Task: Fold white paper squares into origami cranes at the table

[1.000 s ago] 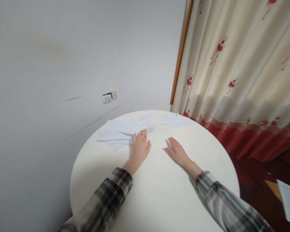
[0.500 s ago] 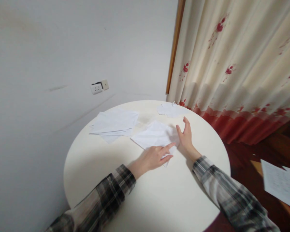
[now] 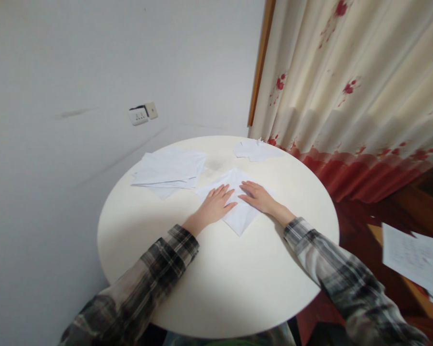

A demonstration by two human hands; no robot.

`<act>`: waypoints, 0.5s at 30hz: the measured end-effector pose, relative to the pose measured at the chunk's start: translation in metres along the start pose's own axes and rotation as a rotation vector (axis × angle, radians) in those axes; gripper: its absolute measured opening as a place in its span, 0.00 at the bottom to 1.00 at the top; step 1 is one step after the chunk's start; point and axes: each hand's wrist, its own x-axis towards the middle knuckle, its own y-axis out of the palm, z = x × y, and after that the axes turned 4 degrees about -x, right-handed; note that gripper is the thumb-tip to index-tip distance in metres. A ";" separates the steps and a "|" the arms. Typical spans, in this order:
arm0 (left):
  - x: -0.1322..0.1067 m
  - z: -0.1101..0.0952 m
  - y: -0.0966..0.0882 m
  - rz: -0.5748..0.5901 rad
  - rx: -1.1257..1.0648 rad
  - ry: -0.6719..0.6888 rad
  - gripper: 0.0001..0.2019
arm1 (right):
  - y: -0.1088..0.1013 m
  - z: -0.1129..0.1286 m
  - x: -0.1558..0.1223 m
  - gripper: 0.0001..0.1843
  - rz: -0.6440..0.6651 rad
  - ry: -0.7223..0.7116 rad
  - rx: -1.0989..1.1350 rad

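Note:
A white sheet of paper (image 3: 239,221) with crease lines lies on the round white table, one corner pointing toward me. My left hand (image 3: 216,204) rests flat on its left part, fingers stretched out and a little apart. On the right part lies my right hand (image 3: 259,197), its fingers stretched toward the left hand and the thumb apart. The middle of the sheet shows between the two hands; the areas under the palms are hidden.
A stack of white paper (image 3: 168,168) lies at the table's (image 3: 202,288) left back. Smaller paper pieces (image 3: 256,151) lie at the back right. A wall with a socket (image 3: 138,116) stands behind, a curtain (image 3: 328,120) to the right. Written sheets (image 3: 411,254) are at the lower right.
My right hand has come down from its raised pose onto the paper. My left hand has shifted left and flattened. The sheet now lies with its near corner exposed; the view has tilted down slightly.

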 end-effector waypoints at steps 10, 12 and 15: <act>-0.001 -0.002 -0.013 -0.045 -0.125 0.053 0.22 | -0.001 -0.001 -0.001 0.21 -0.198 0.098 0.085; -0.002 -0.002 -0.009 0.009 -0.105 0.071 0.25 | 0.006 -0.002 0.000 0.24 -0.138 -0.007 0.060; -0.002 -0.002 -0.006 0.072 -0.100 0.060 0.26 | 0.013 -0.004 0.001 0.25 -0.044 -0.046 0.016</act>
